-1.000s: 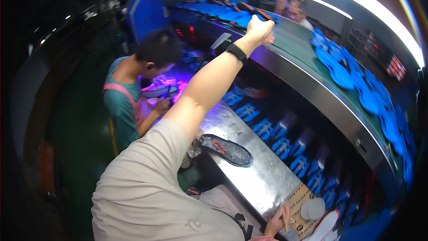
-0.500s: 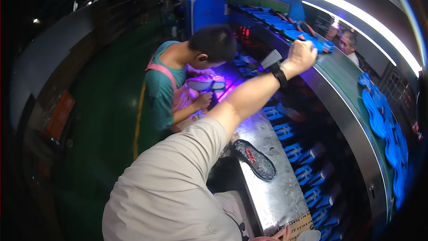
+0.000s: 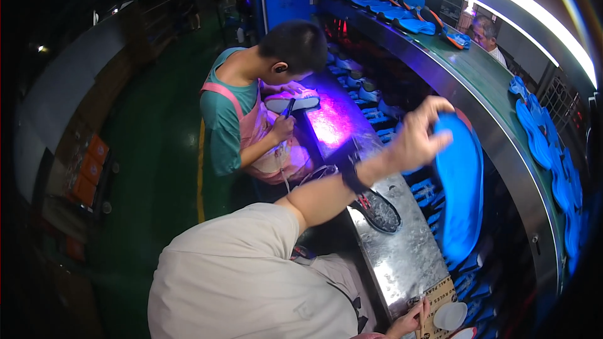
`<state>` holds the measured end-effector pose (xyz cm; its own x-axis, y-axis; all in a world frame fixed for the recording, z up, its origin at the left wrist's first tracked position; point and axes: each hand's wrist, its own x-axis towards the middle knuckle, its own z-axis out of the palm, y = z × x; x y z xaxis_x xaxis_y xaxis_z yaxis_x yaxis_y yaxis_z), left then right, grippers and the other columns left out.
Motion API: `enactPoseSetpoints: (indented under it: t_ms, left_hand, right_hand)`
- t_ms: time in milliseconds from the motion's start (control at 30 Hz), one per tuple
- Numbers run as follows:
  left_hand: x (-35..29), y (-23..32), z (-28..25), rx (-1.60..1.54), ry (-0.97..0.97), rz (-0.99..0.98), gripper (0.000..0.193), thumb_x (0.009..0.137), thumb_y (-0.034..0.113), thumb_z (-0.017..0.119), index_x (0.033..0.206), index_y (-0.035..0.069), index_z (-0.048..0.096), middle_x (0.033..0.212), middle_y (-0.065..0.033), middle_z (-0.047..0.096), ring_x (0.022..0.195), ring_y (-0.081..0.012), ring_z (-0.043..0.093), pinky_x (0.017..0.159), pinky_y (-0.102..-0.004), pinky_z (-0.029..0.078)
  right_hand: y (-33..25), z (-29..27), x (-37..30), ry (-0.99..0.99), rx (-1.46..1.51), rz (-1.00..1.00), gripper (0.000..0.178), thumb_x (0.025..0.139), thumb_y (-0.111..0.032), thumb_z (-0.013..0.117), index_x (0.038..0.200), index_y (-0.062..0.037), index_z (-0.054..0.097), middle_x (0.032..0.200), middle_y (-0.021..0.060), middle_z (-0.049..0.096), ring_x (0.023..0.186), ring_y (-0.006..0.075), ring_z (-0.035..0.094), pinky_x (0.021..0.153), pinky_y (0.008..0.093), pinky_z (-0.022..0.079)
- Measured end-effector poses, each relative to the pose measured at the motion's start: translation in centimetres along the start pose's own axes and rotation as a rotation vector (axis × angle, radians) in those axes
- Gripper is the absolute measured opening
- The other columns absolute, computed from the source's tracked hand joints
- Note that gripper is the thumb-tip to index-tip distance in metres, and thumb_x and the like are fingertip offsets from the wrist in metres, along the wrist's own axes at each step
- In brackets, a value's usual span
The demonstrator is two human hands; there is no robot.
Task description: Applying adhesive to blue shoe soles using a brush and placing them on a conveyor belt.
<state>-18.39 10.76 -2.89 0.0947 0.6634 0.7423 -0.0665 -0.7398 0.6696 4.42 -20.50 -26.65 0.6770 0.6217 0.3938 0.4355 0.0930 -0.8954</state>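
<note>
One blue sole (image 3: 461, 194) hangs between 3 and 4 o'clock from the middle of the view, in the air between the desk (image 3: 408, 245) and the steel side of the conveyor (image 3: 480, 69); its long axis runs nearly from 12 to 6, the broad rounded end pointing to 6 and a reddish patch showing at the 12 o'clock end; which end is the toe I cannot tell.

Of the two hands, the left hand (image 3: 419, 135), at 3 o'clock, is motion-blurred, its fingers and thumb curled in a pinch at the sole's upper end; the right hand (image 3: 407, 323), at 5 o'clock, pinches one thin stick (image 3: 421, 315) over one piece of printed cardboard (image 3: 440, 298), beside one white cup (image 3: 450, 316).

Half a second ago the left hand was a fist over the conveyor; now it has drawn back toward the desk, bringing the sole clear of the belt.

One dark sole with red marks (image 3: 382, 213) lies on the desk at 4 o'clock; blue soles (image 3: 549, 150) overlap along the conveyor, too many to count.

Two co-workers are near: one (image 3: 235, 113) at 11 o'clock, holding one pale shoe (image 3: 292, 103) and one dark tool (image 3: 288, 108); one (image 3: 487, 34) at 2, beyond the conveyor.
</note>
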Motion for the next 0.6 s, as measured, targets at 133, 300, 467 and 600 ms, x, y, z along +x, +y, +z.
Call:
enactPoseSetpoints:
  t_ms: [133,300,467,600]
  left_hand:
    - [-9.6,-3.3,4.6,-0.266,-0.383,-0.301,0.073,0.089,0.014,0.069,0.153,0.005,0.037,0.115,-0.0056,0.063,0.09,-0.0063,0.056,0.077,-0.0275,0.051]
    - [-19.1,-6.2,7.4,-0.793,-0.732,-1.029,0.041,0.096,0.017,0.063,0.133,-0.002,0.059,0.133,-0.0109,0.062,0.116,-0.0145,0.06,0.094,-0.0311,0.051]
    - [-25.4,-4.9,6.1,-1.633,-0.631,-1.294,0.044,0.101,0.017,0.057,0.139,-0.003,0.05,0.138,-0.0116,0.059,0.124,-0.0191,0.057,0.105,-0.0361,0.046]
    - [-28.2,-2.0,6.7,-1.578,-0.874,-1.351,0.056,0.102,0.011,0.052,0.153,-0.003,0.033,0.149,-0.0148,0.05,0.133,-0.0238,0.052,0.113,-0.0404,0.04]
  right_hand:
    - [-0.9,-2.3,1.1,-0.009,-0.178,0.22,0.024,0.097,-0.006,0.061,0.114,0.0112,0.066,0.108,0.0228,0.071,0.094,0.0316,0.069,0.081,0.0381,0.057]
    - [1.0,-6.4,4.6,0.102,-0.103,-0.098,0.023,0.096,-0.007,0.066,0.111,0.0096,0.067,0.105,0.0215,0.071,0.093,0.0311,0.068,0.081,0.0404,0.056]
    - [3.7,-11.0,6.0,0.145,-0.168,-0.016,0.023,0.097,-0.01,0.066,0.11,0.0093,0.067,0.103,0.0228,0.071,0.09,0.0305,0.068,0.077,0.0381,0.057]
    - [3.1,-16.3,5.8,0.198,-0.284,0.176,0.019,0.1,-0.013,0.061,0.107,0.0031,0.07,0.09,0.0102,0.07,0.077,0.0158,0.06,0.071,0.0341,0.051]
